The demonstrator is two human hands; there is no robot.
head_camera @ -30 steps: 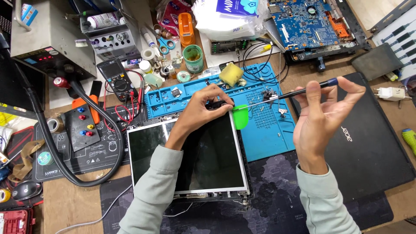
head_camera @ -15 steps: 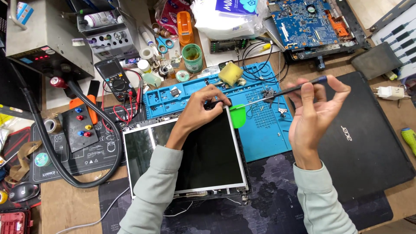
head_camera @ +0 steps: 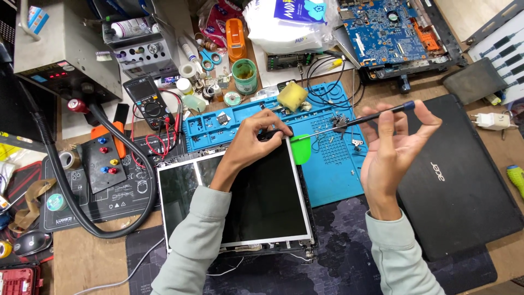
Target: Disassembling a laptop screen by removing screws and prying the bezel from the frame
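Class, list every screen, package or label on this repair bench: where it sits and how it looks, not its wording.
Laptop screen panel: centre, dark rectangle, under the left hand.
Multimeter: upper left, black, small grey display.
Plastic package: top centre, white with blue label.
Closed laptop: right, black, silver logo.
Screwdriver: held by the right hand.

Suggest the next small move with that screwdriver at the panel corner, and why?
Probably seat the screwdriver tip squarely at the panel's top right corner before turning. The right hand holds it loosely in the fingertips, nearly level, its tip by the left hand, which pinches that corner. The panel lies loose in its frame, and the green pick sits beside it.
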